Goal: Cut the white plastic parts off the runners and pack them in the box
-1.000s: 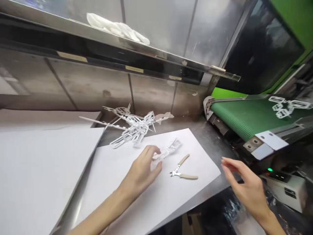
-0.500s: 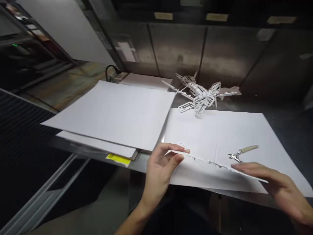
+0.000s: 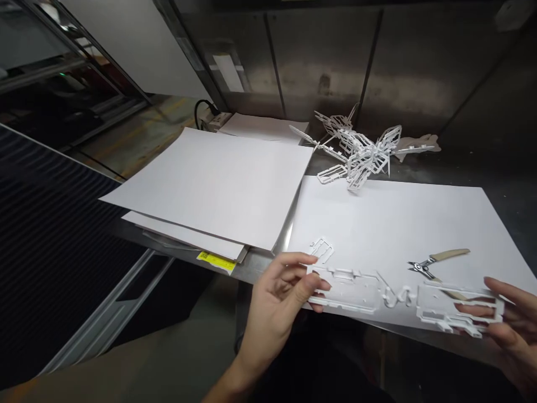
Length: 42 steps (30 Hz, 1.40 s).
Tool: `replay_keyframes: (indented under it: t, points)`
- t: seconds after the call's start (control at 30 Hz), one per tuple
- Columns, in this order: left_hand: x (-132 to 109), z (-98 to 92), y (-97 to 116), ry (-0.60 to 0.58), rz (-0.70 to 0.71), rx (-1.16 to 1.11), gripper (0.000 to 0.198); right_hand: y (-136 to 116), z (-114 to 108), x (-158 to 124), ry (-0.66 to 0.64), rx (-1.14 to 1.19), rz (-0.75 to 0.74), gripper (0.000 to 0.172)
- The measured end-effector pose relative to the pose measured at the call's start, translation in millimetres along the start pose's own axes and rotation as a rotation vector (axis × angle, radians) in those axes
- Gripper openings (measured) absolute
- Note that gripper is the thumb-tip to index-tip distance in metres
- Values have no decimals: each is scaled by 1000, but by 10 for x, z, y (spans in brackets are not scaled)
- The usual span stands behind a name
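A long white moulded plastic frame point(image 3: 398, 295) is held flat between both hands, just above the near edge of a white paper sheet point(image 3: 390, 224). My left hand point(image 3: 281, 296) pinches its left end with thumb and fingers. My right hand point(image 3: 509, 327) grips its right end at the frame's lower right. Small cutting pliers point(image 3: 436, 262) with beige handles lie on the sheet just behind the frame.
A heap of white plastic sprue pieces point(image 3: 356, 151) lies at the back of the metal bench. A stack of white sheets point(image 3: 218, 184) with a yellow label point(image 3: 215, 261) sits to the left. A dark drop and floor lie left of the bench.
The view swung left from the green conveyor. Both hands have taken hold of the plastic frame, which has turned from edge-on to flat and moved toward me.
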<state>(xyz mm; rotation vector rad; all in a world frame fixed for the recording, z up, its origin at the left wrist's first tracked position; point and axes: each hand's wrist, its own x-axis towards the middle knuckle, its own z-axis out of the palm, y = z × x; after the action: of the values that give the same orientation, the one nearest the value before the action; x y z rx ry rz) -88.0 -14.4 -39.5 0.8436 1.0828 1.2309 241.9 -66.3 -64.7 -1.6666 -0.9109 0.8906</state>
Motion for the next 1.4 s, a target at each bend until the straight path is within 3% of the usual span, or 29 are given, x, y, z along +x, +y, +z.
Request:
replay_keyframes:
  t: [0.13,0.3,0.37,0.5,0.6,0.77,0.83,1.0,1.13,1.4]
  points:
    - [30,-120,-35,95,-78,5,39,-228,133,-110,-77,185,96,66]
    - [89,-348,-84,157,-156,54,48,-357,209,-74,-405,263,-149,55]
    - [74,-356,-67,198,-184,73,51,-381,202,-60,-469,270,-244,55]
    - [-30,-264,24,271,-156,114,57,-442,211,-68,-490,318,-285,57]
    - [-23,-281,28,223,-159,132,52,-489,246,-34,-492,342,-231,65]
    - [105,-508,-109,24,-148,184,40,-554,323,38,-350,328,-279,34]
    - [122,-561,-151,8,-101,206,40,-569,341,39,-317,310,-305,33]
    - [82,-490,-126,54,-42,170,35,-558,339,13,-283,248,-345,35]
    - [38,-400,-59,98,38,193,27,-554,326,-2,-299,217,-467,29]
    - [-8,-411,-49,135,106,199,29,-575,293,-13,-314,164,-660,26]
